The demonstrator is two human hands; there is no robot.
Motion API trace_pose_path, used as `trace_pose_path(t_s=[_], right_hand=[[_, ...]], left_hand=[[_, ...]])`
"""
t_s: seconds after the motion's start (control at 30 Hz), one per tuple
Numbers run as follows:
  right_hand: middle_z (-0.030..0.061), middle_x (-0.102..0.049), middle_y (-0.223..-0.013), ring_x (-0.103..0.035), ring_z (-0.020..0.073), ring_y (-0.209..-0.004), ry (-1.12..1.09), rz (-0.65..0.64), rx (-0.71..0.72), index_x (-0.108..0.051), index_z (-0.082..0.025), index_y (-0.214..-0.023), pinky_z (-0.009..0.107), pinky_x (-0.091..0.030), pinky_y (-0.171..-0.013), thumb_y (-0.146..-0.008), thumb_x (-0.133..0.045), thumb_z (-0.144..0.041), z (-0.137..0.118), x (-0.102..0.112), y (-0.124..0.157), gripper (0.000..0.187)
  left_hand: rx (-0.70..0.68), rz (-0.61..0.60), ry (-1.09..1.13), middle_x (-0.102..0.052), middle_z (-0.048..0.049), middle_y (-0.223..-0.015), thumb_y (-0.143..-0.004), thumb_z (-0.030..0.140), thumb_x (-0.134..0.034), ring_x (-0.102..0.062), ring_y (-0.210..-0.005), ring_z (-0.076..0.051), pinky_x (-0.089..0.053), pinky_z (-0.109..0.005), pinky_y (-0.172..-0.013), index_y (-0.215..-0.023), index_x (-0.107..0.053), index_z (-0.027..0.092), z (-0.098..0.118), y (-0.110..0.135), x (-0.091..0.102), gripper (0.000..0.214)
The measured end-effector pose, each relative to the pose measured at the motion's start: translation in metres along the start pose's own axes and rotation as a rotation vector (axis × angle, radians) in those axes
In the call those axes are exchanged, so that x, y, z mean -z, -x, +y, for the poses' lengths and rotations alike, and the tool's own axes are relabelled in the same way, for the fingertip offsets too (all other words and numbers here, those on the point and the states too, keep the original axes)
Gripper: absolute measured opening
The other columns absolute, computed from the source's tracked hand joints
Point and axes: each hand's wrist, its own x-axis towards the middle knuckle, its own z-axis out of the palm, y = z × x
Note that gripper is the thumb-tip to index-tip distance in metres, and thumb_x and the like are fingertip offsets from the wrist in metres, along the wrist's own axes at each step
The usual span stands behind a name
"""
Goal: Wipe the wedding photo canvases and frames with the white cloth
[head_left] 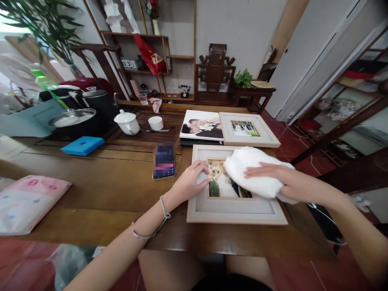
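Note:
A pale picture frame (pixel 239 214) with a photo inside lies flat near the table's front edge. On its left border rests my left hand (pixel 194 178), thumb and fingers apart and bent, holding nothing. My right hand (pixel 273 173) presses a bunched white cloth (pixel 245 167) onto the right part of the frame, its fingers stretched over the cloth and its thumb hidden. The cloth covers part of the photo.
Behind lie a second framed photo (pixel 263 127) and a photo panel (pixel 200 125). A phone (pixel 164 161) is left of my left hand. Farther left are a blue block (pixel 83 144), a white lidded bowl (pixel 126 122), a small cup (pixel 155 123) and a pink-white packet (pixel 33 202).

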Motion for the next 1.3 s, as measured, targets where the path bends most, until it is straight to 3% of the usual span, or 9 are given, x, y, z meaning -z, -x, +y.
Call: trace_pose_path(t_s=[0.1, 0.17, 0.3, 0.43, 0.7, 0.9, 1.03, 1.2, 1.3], right_hand=[[0.0022, -0.056, -0.142, -0.05, 0.0259, -0.132, 0.105, 0.244, -0.065, -0.055, -0.026, -0.137, 0.051, -0.036, -0.113, -0.067, -0.044, 0.001, 0.007, 0.008, -0.011, 0.077], [0.0039, -0.057, -0.14, -0.051, 0.0234, -0.131, 0.098, 0.314, 0.019, -0.055, -0.024, -0.137, 0.049, -0.036, -0.113, -0.069, -0.043, 0.002, 0.008, 0.011, -0.037, 0.073], [-0.0013, -0.051, -0.146, -0.036, 0.0189, -0.142, 0.091, 0.166, 0.229, -0.052, -0.026, -0.138, 0.051, -0.027, -0.118, -0.068, -0.04, 0.006, 0.006, 0.007, -0.11, 0.077], [-0.0053, -0.046, -0.149, -0.026, 0.0188, -0.146, 0.157, -0.031, 0.235, -0.056, -0.028, -0.134, 0.054, -0.016, -0.12, -0.063, -0.038, 0.007, 0.006, -0.005, -0.149, 0.081], [0.0061, -0.062, -0.135, -0.057, 0.0343, -0.122, 0.409, 0.084, -0.103, -0.064, -0.023, -0.127, 0.055, -0.043, -0.104, -0.065, -0.049, -0.002, 0.018, -0.011, -0.071, 0.067], [0.0026, -0.055, -0.143, -0.04, 0.0322, -0.139, 0.571, 0.342, -0.108, -0.057, -0.029, -0.133, 0.063, -0.026, -0.114, -0.069, -0.049, 0.001, 0.049, 0.008, -0.02, 0.071], [0.0003, -0.05, -0.147, -0.034, 0.0264, -0.142, 0.482, 0.353, -0.024, -0.055, -0.029, -0.135, 0.061, -0.021, -0.118, -0.07, -0.045, 0.004, 0.062, -0.011, -0.009, 0.073], [0.0076, -0.053, -0.144, -0.042, 0.0271, -0.137, 0.276, 0.508, -0.055, -0.044, -0.02, -0.146, 0.055, -0.037, -0.112, -0.069, -0.046, -0.001, 0.038, -0.057, -0.006, 0.079], [0.0059, -0.058, -0.138, -0.052, 0.0286, -0.13, 0.288, 0.453, -0.1, -0.048, -0.024, -0.144, 0.053, -0.043, -0.108, -0.063, -0.049, -0.004, 0.001, -0.07, 0.01, 0.083]], left_hand=[[0.001, -0.003, -0.003, -0.061, -0.0094, -0.114, -0.083, 0.015, -0.066, -0.059, -0.118, -0.025, -0.046, -0.044, -0.103, -0.091, -0.056, 0.021, 0.0, 0.0, 0.001, 0.014], [0.008, -0.009, -0.005, -0.062, -0.0094, -0.114, -0.083, 0.015, -0.066, -0.059, -0.119, -0.026, -0.046, -0.045, -0.103, -0.09, -0.057, 0.021, 0.001, 0.0, 0.001, 0.013], [0.02, -0.029, -0.003, -0.065, -0.009, -0.11, -0.083, 0.016, -0.065, -0.056, -0.124, -0.027, -0.046, -0.046, -0.103, -0.088, -0.058, 0.021, 0.004, -0.001, 0.004, 0.01], [0.004, -0.027, 0.015, -0.067, -0.0067, -0.103, -0.083, 0.014, -0.066, -0.062, -0.113, -0.025, -0.049, -0.045, -0.101, -0.088, -0.058, 0.022, 0.006, -0.002, 0.006, 0.012], [-0.007, -0.006, 0.009, -0.066, -0.0085, -0.109, -0.083, 0.015, -0.066, -0.058, -0.122, -0.027, -0.047, -0.046, -0.103, -0.088, -0.057, 0.021, 0.002, -0.001, 0.002, 0.012], [0.013, -0.009, -0.003, -0.064, -0.0084, -0.111, -0.083, 0.013, -0.065, -0.057, -0.123, -0.027, -0.046, -0.046, -0.105, -0.087, -0.057, 0.021, 0.004, -0.001, 0.002, 0.012], [0.033, -0.024, -0.009, -0.064, -0.0089, -0.112, -0.082, 0.013, -0.066, -0.056, -0.124, -0.027, -0.046, -0.048, -0.106, -0.089, -0.057, 0.021, 0.007, -0.001, 0.004, 0.013], [0.028, -0.013, -0.056, -0.059, -0.0116, -0.127, -0.084, 0.014, -0.064, -0.057, -0.124, -0.027, -0.044, -0.049, -0.108, -0.1, -0.059, 0.021, 0.007, -0.001, 0.003, 0.019], [0.006, -0.018, -0.1, -0.055, -0.0132, -0.135, -0.087, 0.017, -0.061, -0.052, -0.13, -0.027, -0.041, -0.05, -0.111, -0.115, -0.057, 0.021, 0.003, 0.001, 0.002, 0.028]])
